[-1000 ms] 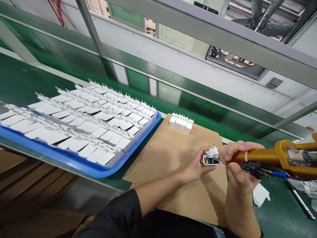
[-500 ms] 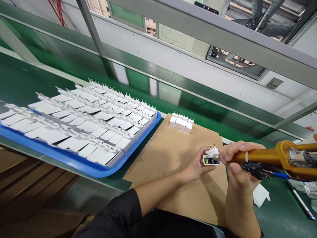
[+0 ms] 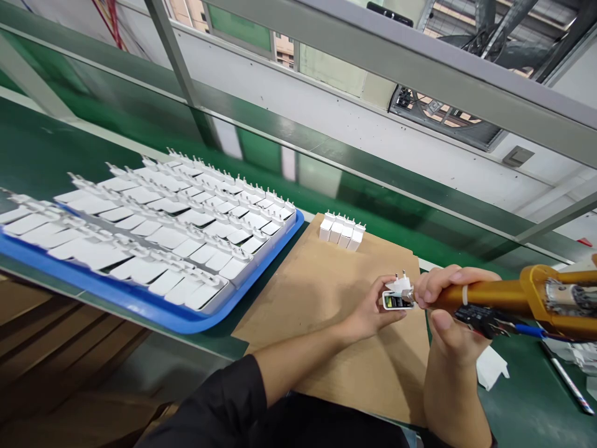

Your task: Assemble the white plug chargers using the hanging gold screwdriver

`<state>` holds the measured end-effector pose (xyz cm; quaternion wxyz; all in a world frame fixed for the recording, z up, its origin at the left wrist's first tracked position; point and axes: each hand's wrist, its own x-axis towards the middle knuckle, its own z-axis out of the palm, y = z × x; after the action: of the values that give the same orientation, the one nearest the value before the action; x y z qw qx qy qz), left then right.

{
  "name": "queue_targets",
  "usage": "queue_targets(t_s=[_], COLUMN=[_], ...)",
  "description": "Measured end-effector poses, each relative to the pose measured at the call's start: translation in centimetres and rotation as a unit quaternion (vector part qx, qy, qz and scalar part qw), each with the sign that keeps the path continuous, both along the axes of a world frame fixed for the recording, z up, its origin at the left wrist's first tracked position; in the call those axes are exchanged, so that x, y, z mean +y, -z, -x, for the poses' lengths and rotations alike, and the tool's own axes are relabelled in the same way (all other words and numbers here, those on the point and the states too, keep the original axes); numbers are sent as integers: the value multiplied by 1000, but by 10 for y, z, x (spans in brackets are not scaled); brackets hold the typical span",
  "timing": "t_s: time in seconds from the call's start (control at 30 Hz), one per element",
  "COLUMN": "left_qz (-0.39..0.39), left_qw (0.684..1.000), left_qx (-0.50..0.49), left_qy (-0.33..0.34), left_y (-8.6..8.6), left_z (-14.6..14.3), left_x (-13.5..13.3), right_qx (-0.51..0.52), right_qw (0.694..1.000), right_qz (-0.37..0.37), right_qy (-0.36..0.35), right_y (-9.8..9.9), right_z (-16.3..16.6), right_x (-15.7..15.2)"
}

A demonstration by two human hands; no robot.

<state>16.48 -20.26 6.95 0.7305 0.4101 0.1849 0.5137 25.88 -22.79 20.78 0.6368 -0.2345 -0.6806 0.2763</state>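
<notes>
My left hand (image 3: 370,314) holds a small white charger plug (image 3: 397,297) with two pins up, above a brown cardboard sheet (image 3: 321,298). My right hand (image 3: 445,311) grips a gold-coloured tool (image 3: 504,295) whose tip touches the plug's open end, where a circuit board shows. The tool's thicker body and wires run off to the right. Several finished white plugs (image 3: 341,231) stand in a short row at the far edge of the cardboard.
A blue tray (image 3: 153,311) at the left holds several rows of white plugs lying flat. The bench top is a green belt (image 3: 527,404). A white scrap (image 3: 492,367) and a thin rod (image 3: 566,376) lie at the right. A metal frame and rail run behind.
</notes>
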Motion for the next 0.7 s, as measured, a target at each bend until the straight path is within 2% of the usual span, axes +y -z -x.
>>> queue_targets(t_s=[0.2, 0.7], left_qz=[-11, -8], left_qw=[1000, 1000], left_qx=[6, 18], left_qy=[-1, -5], left_y=[1, 1], left_z=[0, 3], left_x=[0, -1], right_qx=[-2, 12], right_qw=[1000, 1000], right_qz=[-8, -5], right_qy=[13, -8], right_y=[-3, -1], right_z=[3, 1], right_x=[1, 2])
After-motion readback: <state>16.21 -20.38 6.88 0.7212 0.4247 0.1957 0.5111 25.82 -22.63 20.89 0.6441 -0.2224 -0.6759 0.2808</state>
